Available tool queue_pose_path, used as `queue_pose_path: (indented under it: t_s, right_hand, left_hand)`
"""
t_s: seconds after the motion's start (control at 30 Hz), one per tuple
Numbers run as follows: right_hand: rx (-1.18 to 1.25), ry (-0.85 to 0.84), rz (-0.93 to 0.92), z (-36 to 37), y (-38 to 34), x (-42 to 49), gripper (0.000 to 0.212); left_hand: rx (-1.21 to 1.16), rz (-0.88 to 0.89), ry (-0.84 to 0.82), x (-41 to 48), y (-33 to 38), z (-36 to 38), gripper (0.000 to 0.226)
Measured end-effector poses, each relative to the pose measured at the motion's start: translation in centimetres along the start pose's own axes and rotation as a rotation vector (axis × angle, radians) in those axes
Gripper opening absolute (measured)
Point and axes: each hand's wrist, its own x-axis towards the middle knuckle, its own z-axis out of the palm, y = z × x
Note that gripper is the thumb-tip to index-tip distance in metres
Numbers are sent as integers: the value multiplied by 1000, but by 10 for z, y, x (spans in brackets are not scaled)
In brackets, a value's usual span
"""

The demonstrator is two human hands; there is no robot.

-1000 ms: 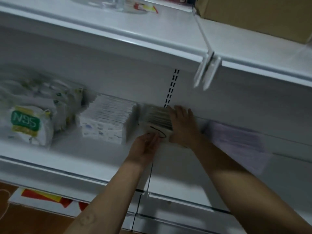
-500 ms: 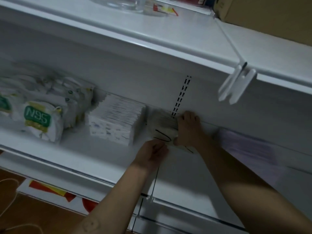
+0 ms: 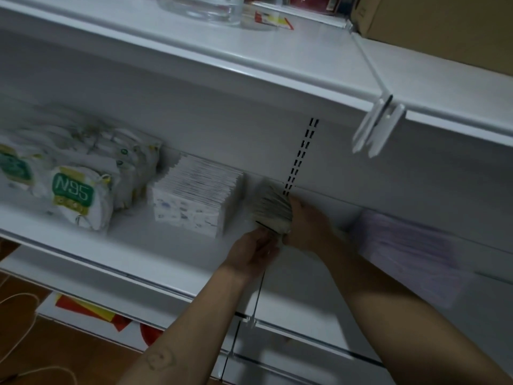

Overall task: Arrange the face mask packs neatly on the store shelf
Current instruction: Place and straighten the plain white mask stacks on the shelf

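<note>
Far back on the white metal shelf [image 3: 138, 245], beside the black-slotted upright [image 3: 301, 157], a fanned bundle of thin pale face mask packs [image 3: 270, 208] stands on edge. The right hand [image 3: 308, 223] grasps its right side, forearm reaching in from the near right. The left hand [image 3: 255, 254] curls its fingers onto the bundle's near end. A tidy white stack of packs [image 3: 194, 201] sits just left.

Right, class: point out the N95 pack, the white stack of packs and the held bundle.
N95 pack [image 3: 73, 191]: head view, on its green label.
white stack of packs [image 3: 186, 215]: head view, on its printed front face.
bundle of packs [image 3: 273, 208]: head view, on its top edges.
</note>
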Motion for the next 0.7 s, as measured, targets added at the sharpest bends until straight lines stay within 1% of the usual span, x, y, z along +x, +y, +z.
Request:
queue_pose_path:
  t_s: [0.07,0.1,0.17,0.23,0.3,0.37,0.43,0.5,0.57,0.63,0.7]
  right_hand:
    - [103,4,12,-4,2,-5,107]
    - [186,16,22,-8,2,-9,105]
    - [401,82,49,-18,4,-21,98]
    - [706,185,78,-26,5,-41,89]
    - [1041,245,71,-27,9,-66,82]
    - [1234,250,49,-19,15,-90,78]
    - [1319,182,53,-9,17,-110,71]
    - [1333,139,111,0,15,-122,73]
    - [1336,130,155,9,13,-129,80]
    - [1323,148,163,12,15,-134,87]
    - [1312,186,170,14,18,-137,88]
  left_hand:
    - [92,36,6,-3,-2,-1,21]
    - [145,69,26,-7,-2,0,31]
    - [279,157,80,-13,-4,1,68]
    - [468,272,102,-24,-2,5,106]
    - [675,379,2,-33,4,10,132]
    - [844,415,-169,-38,14,14,145]
    - [939,393,-323,-37,21,16,144]
    - [999,387,-440,-35,20,17,134]
    - [1033,381,-475,-35,12,17,126]
    - [1021,393,-462,-35,2,15,120]
    - [1002,418,-464,-36,-5,14,117]
